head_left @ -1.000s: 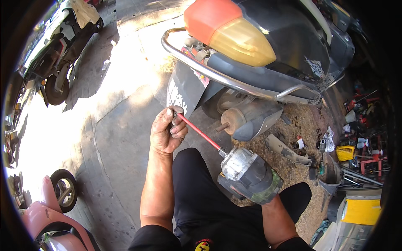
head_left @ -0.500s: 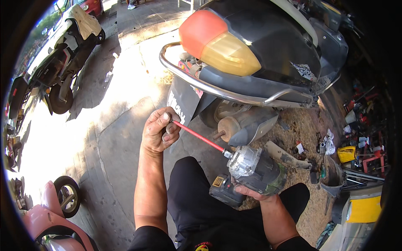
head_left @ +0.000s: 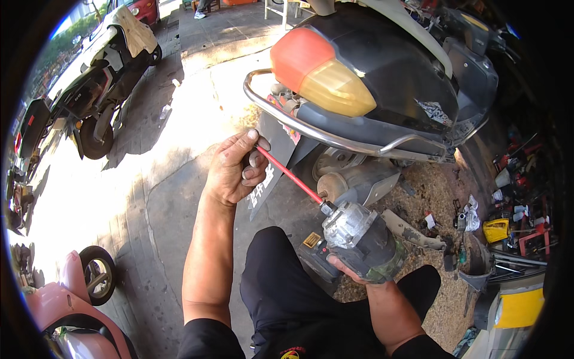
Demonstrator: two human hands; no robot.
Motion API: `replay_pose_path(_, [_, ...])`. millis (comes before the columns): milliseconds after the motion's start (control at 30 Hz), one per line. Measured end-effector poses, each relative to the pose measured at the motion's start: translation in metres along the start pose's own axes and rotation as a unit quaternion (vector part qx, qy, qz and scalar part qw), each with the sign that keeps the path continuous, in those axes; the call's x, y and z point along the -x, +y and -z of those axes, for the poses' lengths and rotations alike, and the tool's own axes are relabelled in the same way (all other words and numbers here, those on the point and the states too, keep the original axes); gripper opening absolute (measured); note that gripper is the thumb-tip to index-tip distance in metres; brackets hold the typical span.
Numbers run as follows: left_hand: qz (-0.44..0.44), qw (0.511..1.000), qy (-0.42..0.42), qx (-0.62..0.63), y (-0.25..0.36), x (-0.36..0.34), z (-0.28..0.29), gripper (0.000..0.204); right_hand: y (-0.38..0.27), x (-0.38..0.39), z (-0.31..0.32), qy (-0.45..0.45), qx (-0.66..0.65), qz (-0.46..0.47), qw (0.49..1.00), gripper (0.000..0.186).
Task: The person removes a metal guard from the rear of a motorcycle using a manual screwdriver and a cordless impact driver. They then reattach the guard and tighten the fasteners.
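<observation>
In front of my knees my right hand grips a dark cordless impact wrench with a silver metal nose and a battery pack on its lower left. A long thin red rod, looking like a screwdriver bit, runs from the wrench's chuck up and left. My left hand pinches its far tip between thumb and fingers, so the tip itself is hidden. Just beyond stands the rear of a black scooter with a red and amber tail light and a chrome rail.
A pink scooter stands at the lower left, a dark motorbike at the upper left. Tools and parts, among them a yellow container, clutter the right side. A grey curved panel lies on the floor beside the wrench.
My left hand has risen slightly with the rod's tip, and the rod and wrench now point more steeply upward. The view has shifted a little, so the scooter appears farther right and lower.
</observation>
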State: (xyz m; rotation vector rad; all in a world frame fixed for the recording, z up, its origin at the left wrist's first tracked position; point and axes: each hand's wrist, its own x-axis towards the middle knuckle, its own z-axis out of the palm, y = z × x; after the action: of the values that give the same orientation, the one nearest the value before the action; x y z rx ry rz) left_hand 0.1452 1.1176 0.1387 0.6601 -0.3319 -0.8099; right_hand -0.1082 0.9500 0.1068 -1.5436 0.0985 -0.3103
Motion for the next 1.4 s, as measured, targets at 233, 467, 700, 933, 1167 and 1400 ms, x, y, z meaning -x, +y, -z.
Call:
replay_pose_path(233, [-0.055, 0.977, 0.031, -0.205, 0.029, -0.007, -0.015, 0.024, 0.018, -0.011, -0.023, -0.019, -0.256, -0.135, 0.957, 0.029])
replay_pose_path(467, [-0.026, 0.998, 0.047, -0.042, 0.028, -0.011, -0.017, 0.032, 0.010, -0.027, -0.046, 0.037, -0.624, -0.274, 0.731, 0.023])
replay_pose_path(700, [-0.238, 0.958, 0.126, -0.098, 0.008, 0.019, -0.009, 0.037, 0.015, -0.055, -0.072, -0.097, -0.679, -0.221, 0.694, 0.035])
replay_pose_path(933, [-0.328, 0.749, 0.027, -0.575, -0.073, 0.123, 0.024, 0.060, 0.002, -0.082, -0.119, -0.013, -0.156, -0.044, 0.987, 0.068])
replay_pose_path(1167, [-0.254, 0.899, 0.149, -0.326, -0.097, 0.122, 0.041, 0.057, -0.024, -0.107, -0.152, -0.068, 0.261, 0.189, 0.944, 0.092])
replay_pose_path(1400, [-0.299, 0.908, 0.260, -0.132, -0.079, 0.115, 0.058, 0.069, -0.060, -0.153, -0.052, 0.003, 0.541, 0.331, 0.774, 0.059])
